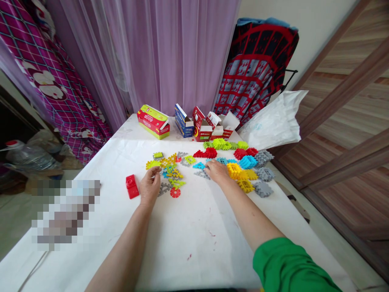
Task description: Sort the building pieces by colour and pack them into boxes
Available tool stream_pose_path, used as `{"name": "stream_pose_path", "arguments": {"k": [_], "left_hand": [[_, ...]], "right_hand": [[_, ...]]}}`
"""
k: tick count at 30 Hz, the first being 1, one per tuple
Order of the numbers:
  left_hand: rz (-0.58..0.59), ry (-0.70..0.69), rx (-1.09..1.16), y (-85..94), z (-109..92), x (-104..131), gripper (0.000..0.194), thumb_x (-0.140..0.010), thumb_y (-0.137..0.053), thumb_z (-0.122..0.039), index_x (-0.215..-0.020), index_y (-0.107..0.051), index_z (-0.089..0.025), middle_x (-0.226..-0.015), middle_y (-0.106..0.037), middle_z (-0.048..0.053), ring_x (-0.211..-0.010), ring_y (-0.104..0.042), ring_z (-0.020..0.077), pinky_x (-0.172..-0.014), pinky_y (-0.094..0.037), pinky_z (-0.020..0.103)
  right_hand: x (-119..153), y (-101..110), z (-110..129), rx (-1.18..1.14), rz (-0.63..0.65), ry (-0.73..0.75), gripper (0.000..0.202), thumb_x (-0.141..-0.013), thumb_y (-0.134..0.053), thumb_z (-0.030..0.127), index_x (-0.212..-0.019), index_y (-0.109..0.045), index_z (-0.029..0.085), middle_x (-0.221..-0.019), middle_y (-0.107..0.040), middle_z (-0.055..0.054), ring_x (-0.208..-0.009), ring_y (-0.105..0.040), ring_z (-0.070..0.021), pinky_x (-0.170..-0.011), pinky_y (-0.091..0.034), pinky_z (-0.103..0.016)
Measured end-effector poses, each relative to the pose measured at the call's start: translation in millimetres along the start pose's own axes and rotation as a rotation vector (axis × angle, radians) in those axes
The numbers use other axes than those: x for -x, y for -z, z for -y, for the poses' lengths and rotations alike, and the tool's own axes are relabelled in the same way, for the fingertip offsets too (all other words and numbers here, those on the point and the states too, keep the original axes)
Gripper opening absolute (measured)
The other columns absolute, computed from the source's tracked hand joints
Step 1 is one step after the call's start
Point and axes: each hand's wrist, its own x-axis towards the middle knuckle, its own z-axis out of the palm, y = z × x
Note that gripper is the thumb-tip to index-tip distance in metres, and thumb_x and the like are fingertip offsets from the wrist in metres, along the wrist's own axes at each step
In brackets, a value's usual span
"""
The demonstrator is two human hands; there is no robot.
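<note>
My left hand (150,182) is at the left edge of a loose heap of mixed plastic pieces (170,172), its fingers curled together; whatever they hold is too small to make out. Over the middle of the table, my right hand (216,170) has its fingertips beside a small blue triangular piece (199,165) and grey pieces (202,174). Its fingers are bent and partly hidden. To its right lie stacks of yellow pieces (234,171), blue pieces (248,162) and grey pieces (265,173). Red pieces (210,153) and green pieces (221,144) lie behind it.
Open small boxes (184,125) and a red-green box (153,121) stand at the table's back edge. A white bag (272,123) leans at the back right. A red object (132,186) lies left of my left hand. A blurred-out object (68,215) rests farther left, with a cable.
</note>
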Motion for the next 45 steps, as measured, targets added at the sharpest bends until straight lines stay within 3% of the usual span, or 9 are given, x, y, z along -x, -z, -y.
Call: {"name": "stream_pose_path", "arguments": {"k": [7, 10, 17, 19, 23, 31, 35, 39, 45], "left_hand": [[-0.014, -0.007, -0.027, 1.0, 0, -1, 0.020, -0.082, -0.053, -0.024, -0.098, -0.064, -0.020, -0.093, -0.074, 0.005, -0.091, -0.070, 0.0180, -0.086, -0.055, 0.034], [-0.028, -0.004, -0.032, 1.6, -1, -2, 0.021, -0.082, -0.050, -0.021, -0.097, -0.064, -0.021, -0.092, -0.074, 0.004, -0.092, -0.070, 0.0175, -0.089, -0.053, 0.035], [-0.050, -0.004, -0.016, 3.1, -1, -4, 0.022, -0.082, -0.045, -0.016, -0.097, -0.062, -0.019, -0.092, -0.073, 0.005, -0.091, -0.070, 0.0170, -0.087, -0.054, 0.034], [-0.044, -0.005, -0.018, 3.4, 1, -5, 0.022, -0.082, -0.045, -0.016, -0.097, -0.062, -0.019, -0.093, -0.073, 0.005, -0.092, -0.070, 0.0171, -0.088, -0.054, 0.034], [-0.035, -0.010, -0.027, 2.5, 5, -5, 0.022, -0.083, -0.045, -0.017, -0.097, -0.062, -0.019, -0.095, -0.073, 0.006, -0.093, -0.069, 0.0176, -0.088, -0.054, 0.035], [-0.032, -0.011, -0.066, -0.8, 8, -3, 0.024, -0.085, -0.045, -0.019, -0.100, -0.064, -0.019, -0.099, -0.073, 0.007, -0.098, -0.068, 0.0198, -0.093, -0.051, 0.039], [-0.030, -0.017, -0.087, 0.0, 7, -4, 0.025, -0.085, -0.043, -0.018, -0.100, -0.064, -0.017, -0.099, -0.073, 0.008, -0.097, -0.068, 0.0190, -0.093, -0.051, 0.038], [-0.010, -0.020, -0.116, 0.5, 6, -3, 0.026, -0.084, -0.044, -0.016, -0.100, -0.065, -0.018, -0.099, -0.073, 0.006, -0.096, -0.068, 0.0182, -0.092, -0.051, 0.036], [0.007, -0.025, -0.151, 0.5, 5, -2, 0.027, -0.084, -0.045, -0.017, -0.101, -0.065, -0.019, -0.101, -0.073, 0.006, -0.098, -0.067, 0.0192, -0.092, -0.050, 0.037]], "right_hand": [[4, 6, 3, -0.017, 0.010, -0.024, 0.027, -0.091, -0.051, 0.037, -0.109, -0.065, 0.022, -0.114, -0.063, -0.008, -0.105, -0.058, -0.0211, -0.085, -0.042, -0.029], [10, 9, 16, -0.054, -0.035, 0.015, 0.029, -0.093, -0.047, 0.034, -0.113, -0.064, 0.022, -0.115, -0.062, -0.009, -0.106, -0.057, -0.0212, -0.087, -0.042, -0.029], [8, -1, 99, -0.209, -0.071, 0.443, 0.044, -0.090, -0.052, 0.036, -0.133, -0.053, 0.027, -0.135, -0.051, -0.007, -0.121, -0.047, -0.0210, -0.101, -0.036, -0.033], [6, -5, 118, -0.199, -0.056, 0.488, 0.047, -0.089, -0.054, 0.040, -0.135, -0.051, 0.030, -0.142, -0.045, -0.007, -0.126, -0.043, -0.0237, -0.102, -0.036, -0.038], [5, -8, 128, -0.175, -0.025, 0.446, 0.035, -0.090, -0.052, 0.040, -0.122, -0.061, 0.030, -0.138, -0.049, -0.006, -0.122, -0.045, -0.0237, -0.099, -0.038, -0.038], [11, -9, 98, -0.149, -0.096, 0.218, 0.028, -0.093, -0.046, 0.030, -0.094, -0.072, 0.021, -0.108, -0.066, -0.007, -0.104, -0.055, -0.0200, -0.092, -0.039, -0.030], [7, -2, 115, -0.132, -0.093, 0.177, 0.029, -0.090, -0.049, 0.038, -0.097, -0.072, 0.022, -0.107, -0.064, -0.009, -0.105, -0.053, -0.0228, -0.091, -0.039, -0.033], [1, 5, 138, -0.081, 0.000, 0.146, 0.047, -0.081, -0.058, 0.054, -0.105, -0.071, 0.016, -0.117, -0.060, -0.016, -0.113, -0.049, -0.0301, -0.094, -0.037, -0.040], [-4, 6, 148, -0.138, 0.042, 0.088, 0.053, -0.070, -0.069, 0.048, -0.113, -0.065, 0.016, -0.121, -0.059, -0.015, -0.116, -0.049, -0.0308, -0.095, -0.037, -0.041]]}}
